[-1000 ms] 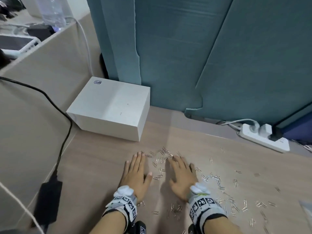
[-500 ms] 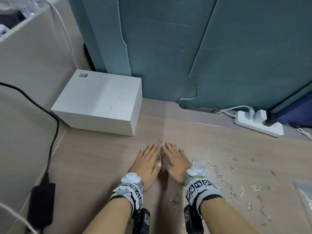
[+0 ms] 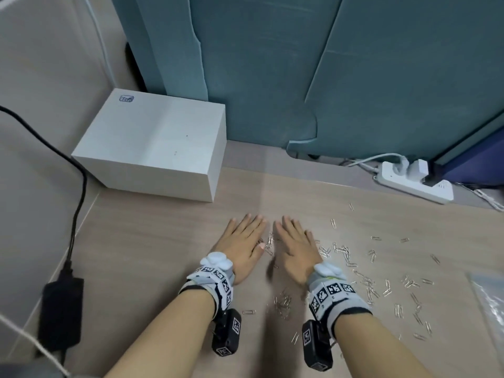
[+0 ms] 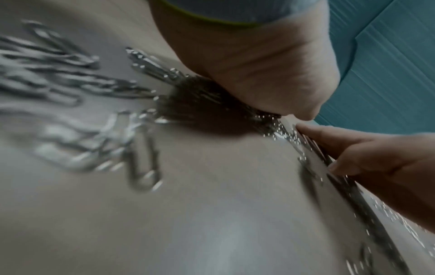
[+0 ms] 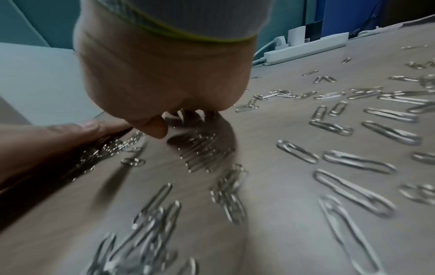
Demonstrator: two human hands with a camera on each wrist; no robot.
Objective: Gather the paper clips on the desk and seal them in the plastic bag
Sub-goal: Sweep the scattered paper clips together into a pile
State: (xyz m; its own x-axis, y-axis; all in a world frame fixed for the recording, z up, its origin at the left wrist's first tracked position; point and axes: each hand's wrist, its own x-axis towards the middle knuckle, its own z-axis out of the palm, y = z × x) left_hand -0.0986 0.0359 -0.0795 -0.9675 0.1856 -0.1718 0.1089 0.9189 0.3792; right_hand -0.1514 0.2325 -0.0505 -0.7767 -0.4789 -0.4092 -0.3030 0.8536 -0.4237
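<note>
One second ago the left hand (image 3: 240,246) and the right hand (image 3: 296,253) lay flat on the desk (image 3: 152,249) with a wide gap between them, and loose paper clips (image 3: 270,242) were spread in that gap and at the fingertips. Half a second ago the hands were pushed together, almost touching. Now they are a little apart again, fingers straight and palms down, and the clips between them form one narrow line (in the wrist views part of it is under the palms). The few clips beyond the fingertips are gone from there. The head view also shifted, so the white box (image 3: 152,143) appears closer.
</note>
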